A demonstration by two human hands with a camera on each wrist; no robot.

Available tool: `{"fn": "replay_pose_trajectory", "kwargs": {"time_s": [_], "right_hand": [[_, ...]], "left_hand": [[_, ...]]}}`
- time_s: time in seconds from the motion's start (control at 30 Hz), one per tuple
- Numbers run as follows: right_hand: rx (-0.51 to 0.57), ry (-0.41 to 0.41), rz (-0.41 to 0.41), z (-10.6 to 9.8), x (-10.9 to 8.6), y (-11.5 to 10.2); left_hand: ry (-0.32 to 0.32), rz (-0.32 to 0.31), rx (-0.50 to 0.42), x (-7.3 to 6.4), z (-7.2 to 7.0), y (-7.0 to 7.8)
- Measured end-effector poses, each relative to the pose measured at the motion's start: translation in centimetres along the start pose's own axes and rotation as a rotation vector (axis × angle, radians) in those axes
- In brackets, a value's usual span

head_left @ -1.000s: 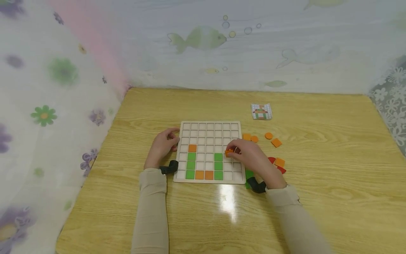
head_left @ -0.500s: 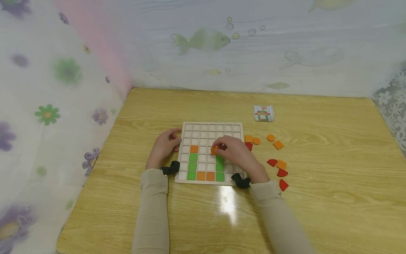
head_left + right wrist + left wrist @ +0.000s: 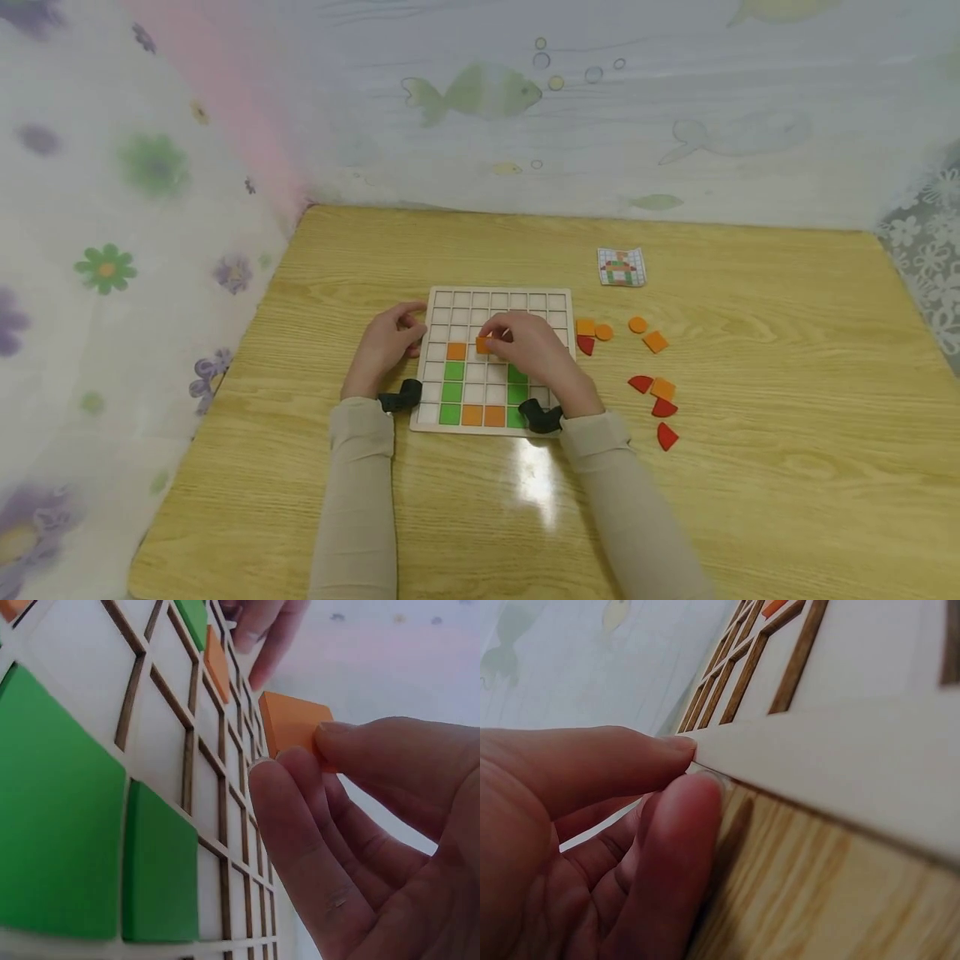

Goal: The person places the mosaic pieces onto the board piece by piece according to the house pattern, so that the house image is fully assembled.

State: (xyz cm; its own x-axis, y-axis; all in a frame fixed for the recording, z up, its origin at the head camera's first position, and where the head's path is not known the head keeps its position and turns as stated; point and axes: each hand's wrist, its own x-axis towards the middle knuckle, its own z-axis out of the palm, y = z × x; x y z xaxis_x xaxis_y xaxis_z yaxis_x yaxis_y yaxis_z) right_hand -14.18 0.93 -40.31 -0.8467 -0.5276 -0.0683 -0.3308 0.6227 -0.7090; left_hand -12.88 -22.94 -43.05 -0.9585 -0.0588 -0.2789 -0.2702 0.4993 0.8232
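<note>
Head view: the right hand (image 3: 534, 343) pinches a square orange tile (image 3: 483, 345) over the wooden board (image 3: 497, 291). That tile is just to the right of an orange square (image 3: 456, 351) that sits in the board, on top of a line of three green squares (image 3: 452, 392). Two more orange squares (image 3: 483, 415) sit in the bottom row. The left hand (image 3: 384, 342) does not grasp anything; its bent, loose fingers touch the board's left edge. Red pieces (image 3: 664, 407), orange pieces (image 3: 656, 342) and a little picture card (image 3: 621, 267) lie on the table (image 3: 787, 417).

Left wrist view: the pointing finger touches the pale rim, and the thumb is right by it.

Right wrist view: the thumb and fingers hold the orange tile tight, tipped a bit, up off the board.
</note>
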Motion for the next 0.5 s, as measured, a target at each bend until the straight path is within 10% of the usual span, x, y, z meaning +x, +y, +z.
{"fn": "replay_pose_trajectory", "kwargs": {"time_s": [0.5], "right_hand": [[-0.047, 0.007, 0.065, 1.4, 1.1, -0.2]], "left_hand": [[0.013, 0.004, 0.019, -0.1, 0.1, -0.1]]}}
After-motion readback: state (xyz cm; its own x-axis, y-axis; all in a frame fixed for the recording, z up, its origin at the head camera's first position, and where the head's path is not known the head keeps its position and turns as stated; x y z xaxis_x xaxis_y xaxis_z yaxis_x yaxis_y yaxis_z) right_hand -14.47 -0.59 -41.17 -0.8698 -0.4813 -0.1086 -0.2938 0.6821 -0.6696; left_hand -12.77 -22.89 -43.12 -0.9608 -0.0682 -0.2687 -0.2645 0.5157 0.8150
